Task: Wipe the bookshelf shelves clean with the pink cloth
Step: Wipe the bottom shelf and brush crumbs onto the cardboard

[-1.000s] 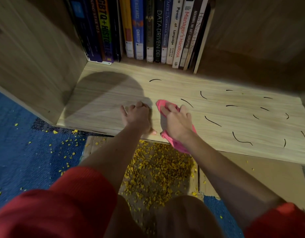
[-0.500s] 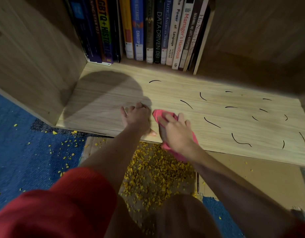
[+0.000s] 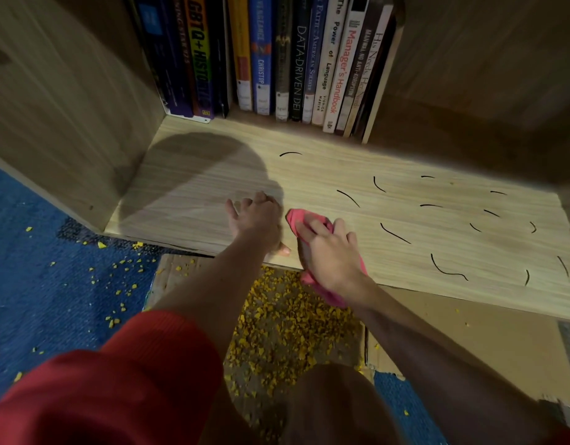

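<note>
Pink soft cloth [image 3: 294, 218] pressed on the pale wood-grain shelf board [image 3: 196, 194], near its front edge.
Head view: the cloth looks light, limp and bunched, so it is probably best handled under a flat palm rather than pinched. The right hand [image 3: 333, 252] lies on it with fingers spread and nearly straight, and the cloth's tail hangs off the edge below the wrist. The left hand [image 3: 256, 220] rests on bare board just beside it, fingers loosely spread and holding nothing. Curved black marks [image 3: 394, 233] cover the board to the right.
</note>
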The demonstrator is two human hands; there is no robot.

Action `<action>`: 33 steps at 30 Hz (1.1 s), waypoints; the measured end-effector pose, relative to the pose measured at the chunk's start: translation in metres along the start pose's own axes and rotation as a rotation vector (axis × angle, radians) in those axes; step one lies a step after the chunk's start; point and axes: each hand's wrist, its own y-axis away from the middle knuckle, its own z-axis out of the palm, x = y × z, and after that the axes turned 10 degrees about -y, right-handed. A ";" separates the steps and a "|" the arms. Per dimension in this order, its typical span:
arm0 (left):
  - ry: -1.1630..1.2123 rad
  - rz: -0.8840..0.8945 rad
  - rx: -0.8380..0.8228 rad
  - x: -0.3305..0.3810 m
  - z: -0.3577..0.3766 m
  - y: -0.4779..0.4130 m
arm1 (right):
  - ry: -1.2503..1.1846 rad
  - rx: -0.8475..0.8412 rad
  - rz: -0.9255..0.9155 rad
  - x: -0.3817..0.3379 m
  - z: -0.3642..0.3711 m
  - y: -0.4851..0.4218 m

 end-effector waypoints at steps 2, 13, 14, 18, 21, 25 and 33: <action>0.007 -0.009 0.007 0.000 0.001 -0.001 | 0.020 -0.005 -0.009 0.004 -0.003 -0.005; 0.012 0.038 -0.013 -0.004 0.004 0.001 | -0.074 0.085 0.037 0.000 0.009 -0.003; 0.009 0.049 -0.022 -0.004 0.007 -0.001 | -0.077 0.072 0.050 0.002 0.007 -0.006; 0.079 0.046 0.074 -0.012 0.015 -0.015 | -0.119 0.031 0.085 0.002 -0.001 -0.020; 0.225 -0.024 0.211 -0.027 0.010 -0.029 | -0.123 0.032 0.092 0.002 0.001 -0.026; 0.312 -0.034 0.037 -0.023 0.000 -0.039 | -0.128 0.039 0.102 0.003 -0.003 -0.040; 0.238 -0.032 -0.108 -0.015 0.000 -0.044 | -0.140 0.099 0.161 -0.004 -0.016 -0.085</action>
